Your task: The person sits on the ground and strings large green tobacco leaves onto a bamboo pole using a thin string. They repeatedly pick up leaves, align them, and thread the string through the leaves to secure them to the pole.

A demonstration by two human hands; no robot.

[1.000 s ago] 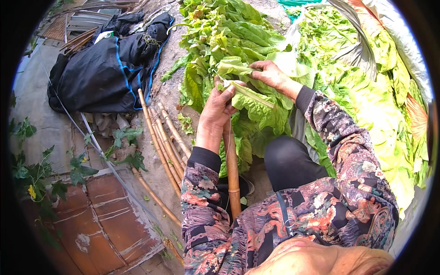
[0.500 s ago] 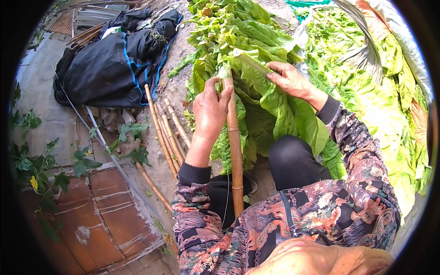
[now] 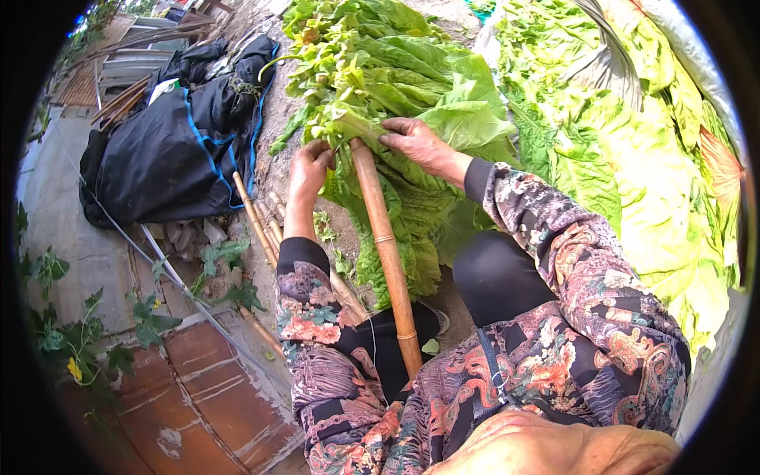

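A bamboo pole (image 3: 381, 237) slants up from my lap, its far end under a thick bunch of large green tobacco leaves (image 3: 396, 63). The leaves' stalk ends crowd together along the pole's line. My right hand (image 3: 423, 149) grips a tobacco leaf (image 3: 360, 127) by its thick stalk, laid across the bunch just above the bare part of the pole. My left hand (image 3: 309, 170) is pinched closed left of the pole, beside the stalk ends; what its fingertips hold is too small to make out. A thin string (image 3: 374, 348) hangs down near my left sleeve.
On the right lies a broad heap of loose green leaves (image 3: 602, 166). More bamboo poles (image 3: 257, 218) rest on the ground at left. A black bag with blue trim (image 3: 174, 150) sits behind them, with a rusty brown panel (image 3: 182, 396) and vine leaves (image 3: 150, 321) nearer.
Both hands have moved left across the pole. My right hand has brought the leaf's stalk end against the bunch; my left hand has gone from the pole's top to its left side.
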